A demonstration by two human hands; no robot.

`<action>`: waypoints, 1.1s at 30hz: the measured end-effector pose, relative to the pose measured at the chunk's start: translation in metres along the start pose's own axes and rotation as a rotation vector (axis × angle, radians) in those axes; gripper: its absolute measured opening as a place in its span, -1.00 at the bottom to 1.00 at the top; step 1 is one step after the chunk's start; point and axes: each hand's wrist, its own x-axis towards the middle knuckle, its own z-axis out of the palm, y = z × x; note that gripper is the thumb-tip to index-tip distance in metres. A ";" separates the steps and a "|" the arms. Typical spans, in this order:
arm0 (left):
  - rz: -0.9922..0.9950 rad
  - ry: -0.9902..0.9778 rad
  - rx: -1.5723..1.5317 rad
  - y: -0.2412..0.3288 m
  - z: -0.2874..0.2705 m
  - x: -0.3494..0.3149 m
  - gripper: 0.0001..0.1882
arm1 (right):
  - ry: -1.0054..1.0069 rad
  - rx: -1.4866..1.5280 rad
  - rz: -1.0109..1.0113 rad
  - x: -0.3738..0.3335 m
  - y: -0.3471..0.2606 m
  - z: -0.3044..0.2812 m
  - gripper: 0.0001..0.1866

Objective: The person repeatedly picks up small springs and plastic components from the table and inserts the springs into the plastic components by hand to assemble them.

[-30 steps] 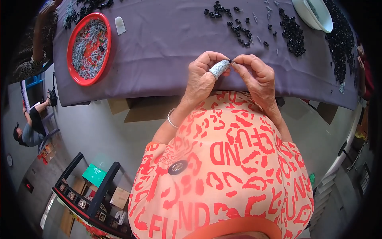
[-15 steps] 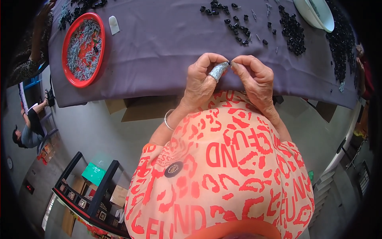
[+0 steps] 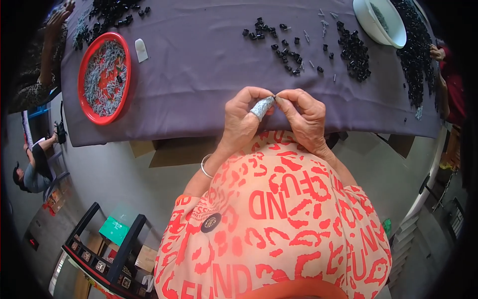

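My left hand (image 3: pixel 240 119) and my right hand (image 3: pixel 304 118) meet above the near edge of the cloth-covered table, fingertips almost touching. Each hand pinches with thumb and forefinger at a tiny dark part (image 3: pixel 274 97); most of it is hidden by the fingertips, so its exact shape cannot be told. A pale blue-grey wrap (image 3: pixel 262 107) covers my left thumb. Beyond my hands lie loose small black plastic pieces (image 3: pixel 286 52), with several thin grey screw-like pins (image 3: pixel 306 36) scattered among them.
A red oval tray (image 3: pixel 128 79) of grey pins stands at left, beside a white tag-like piece (image 3: pixel 141 50). At right are a black heap (image 3: pixel 355 57), a white basin (image 3: pixel 401 37) and a long black pile (image 3: pixel 416 60). Other people's hands (image 3: pixel 59 17) work at both sides.
The view has shifted, so table and tray sit lower in the picture. My hands keep the same pinch together. At the right edge, another person's hand now shows beside the long black pile.
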 end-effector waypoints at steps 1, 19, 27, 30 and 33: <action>-0.009 -0.010 0.003 0.000 -0.001 0.000 -0.91 | 0.013 -0.018 0.042 0.002 -0.002 0.000 -0.95; -0.051 0.023 -0.042 0.001 0.003 0.005 -0.87 | -0.056 0.041 0.017 0.009 -0.001 -0.009 -0.91; -0.030 0.037 -0.036 0.000 0.001 0.002 -0.89 | -0.002 -0.100 -0.162 0.010 0.000 -0.001 -0.88; -0.032 0.027 -0.003 -0.003 -0.002 0.003 -0.88 | -0.004 -0.091 -0.157 0.012 0.004 0.000 -0.87; -0.076 0.016 0.010 0.001 0.001 0.002 -0.89 | -0.033 -0.122 -0.219 0.013 0.003 -0.005 -0.86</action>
